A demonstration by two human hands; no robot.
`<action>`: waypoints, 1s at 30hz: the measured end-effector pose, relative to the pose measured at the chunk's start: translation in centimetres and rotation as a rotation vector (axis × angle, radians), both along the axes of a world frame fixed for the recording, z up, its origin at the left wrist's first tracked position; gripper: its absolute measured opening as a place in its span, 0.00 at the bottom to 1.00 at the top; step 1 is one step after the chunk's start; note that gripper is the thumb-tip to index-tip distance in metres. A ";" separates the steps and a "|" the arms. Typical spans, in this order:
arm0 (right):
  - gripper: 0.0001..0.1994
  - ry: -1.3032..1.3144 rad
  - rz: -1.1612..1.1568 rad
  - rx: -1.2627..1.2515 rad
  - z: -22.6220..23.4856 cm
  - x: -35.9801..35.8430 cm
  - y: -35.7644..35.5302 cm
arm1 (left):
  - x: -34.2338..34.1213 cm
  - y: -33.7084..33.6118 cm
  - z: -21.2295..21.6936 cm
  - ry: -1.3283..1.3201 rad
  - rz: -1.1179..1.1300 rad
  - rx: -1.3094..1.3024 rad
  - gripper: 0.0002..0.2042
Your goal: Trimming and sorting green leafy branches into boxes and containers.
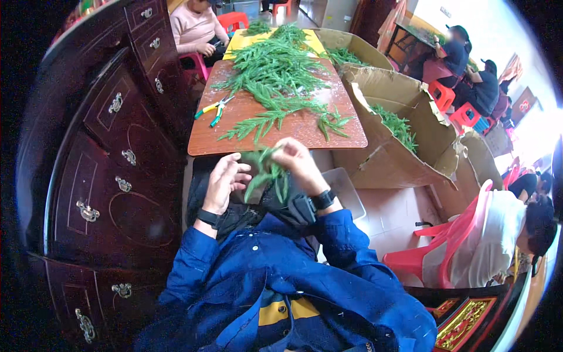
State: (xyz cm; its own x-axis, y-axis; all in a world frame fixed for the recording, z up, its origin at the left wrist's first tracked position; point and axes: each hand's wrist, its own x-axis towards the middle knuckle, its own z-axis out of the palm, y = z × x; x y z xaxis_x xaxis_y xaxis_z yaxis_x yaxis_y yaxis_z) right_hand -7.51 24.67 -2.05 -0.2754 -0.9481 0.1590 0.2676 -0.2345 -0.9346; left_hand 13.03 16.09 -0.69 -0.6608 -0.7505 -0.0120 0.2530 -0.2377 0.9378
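Now the right hand point(298, 163) is pinching a feathery green, likely light sprig point(275, 172) up top, beside the brown tabletop's point(346, 139) near edge; left hand point(220, 185) gaping.

The blue-sleeved left forearm point(196, 252) and right forearm point(343, 232) reach forward, elbows bent. The left hand point(220, 186) is raised, its fingers apart and loosely curled inward. Opposite and well apart, the right hand point(300, 164) bends its fingers toward the thumb in a pinch.

No legible text, label, brand, number or sign on anything in view.
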 end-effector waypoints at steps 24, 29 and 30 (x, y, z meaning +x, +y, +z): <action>0.10 1.514 -0.854 0.078 3.6 -8.6 -6.5 | 0.6 -1.6 -5.0 -0.201 -0.266 0.081 0.12; 0.09 1.505 -0.524 0.530 2.3 -8.1 -10.1 | 1.0 -1.7 -4.8 -0.182 -0.259 0.085 0.12; 0.09 1.509 -0.519 0.522 2.1 -8.0 -10.5 | 1.1 -1.6 -4.8 -0.179 -0.261 0.091 0.12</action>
State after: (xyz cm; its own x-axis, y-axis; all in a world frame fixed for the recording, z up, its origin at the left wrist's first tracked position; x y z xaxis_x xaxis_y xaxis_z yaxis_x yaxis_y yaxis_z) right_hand -15.55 14.18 0.09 -0.4594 -0.8449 0.2742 -0.8804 0.3924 -0.2662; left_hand 14.11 14.47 -5.54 -0.8121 -0.5465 -0.2045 0.0052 -0.3572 0.9340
